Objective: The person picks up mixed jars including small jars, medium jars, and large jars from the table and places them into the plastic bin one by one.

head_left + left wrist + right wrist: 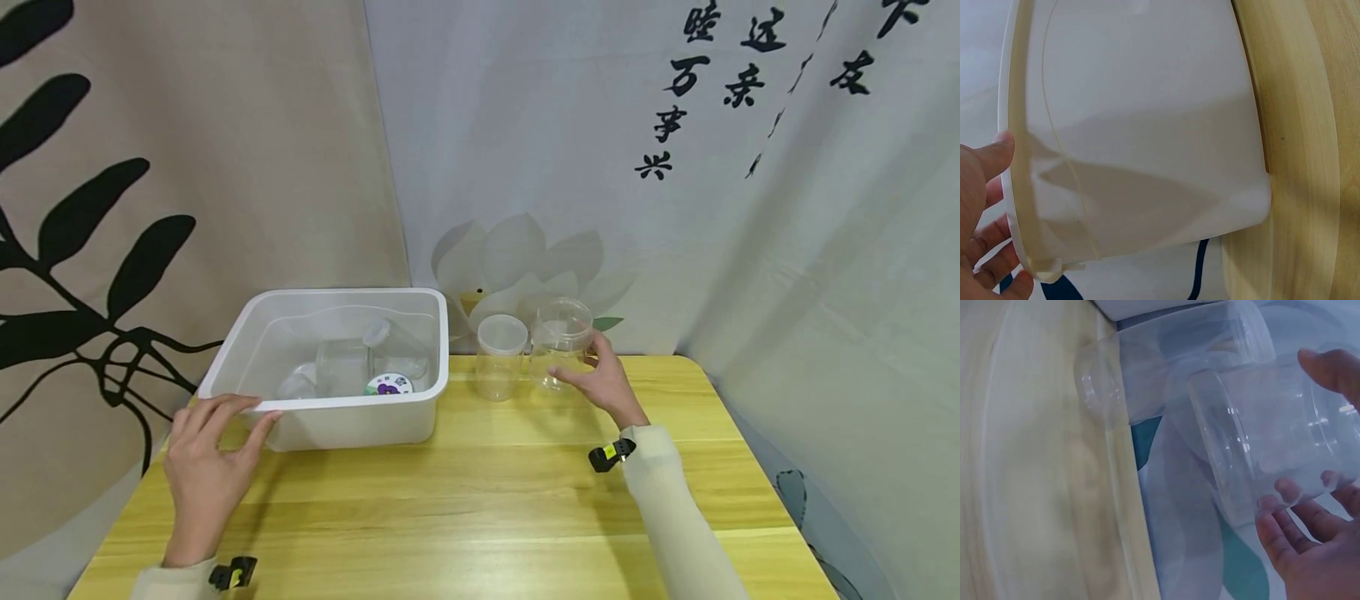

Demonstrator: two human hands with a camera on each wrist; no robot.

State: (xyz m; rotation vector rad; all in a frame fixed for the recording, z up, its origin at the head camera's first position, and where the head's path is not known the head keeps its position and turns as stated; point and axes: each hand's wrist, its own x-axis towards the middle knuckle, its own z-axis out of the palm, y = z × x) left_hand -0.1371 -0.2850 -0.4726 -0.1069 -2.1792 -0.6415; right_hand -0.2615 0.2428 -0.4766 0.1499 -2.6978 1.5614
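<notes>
My left hand (206, 467) holds the front left corner of a white plastic tub (352, 425), fingers over its rim and thumb against the front. In the left wrist view, the fingertips curl around the edge of the tub (1147, 131). My right hand (606, 387) grips a wide clear plastic jar (555, 337) from its right side, thumb in front and fingers behind. The right wrist view shows this jar (1272, 425) between thumb and fingertips, with no contents visible. Close on its left stands a narrower clear jar (501, 371) with a whitish lid.
Inside the tub lie several clear containers (341, 367) and a round white lid with a purple flower print (389, 384). The wooden table (450, 508) ends at a printed cloth backdrop (525, 150) behind the jars.
</notes>
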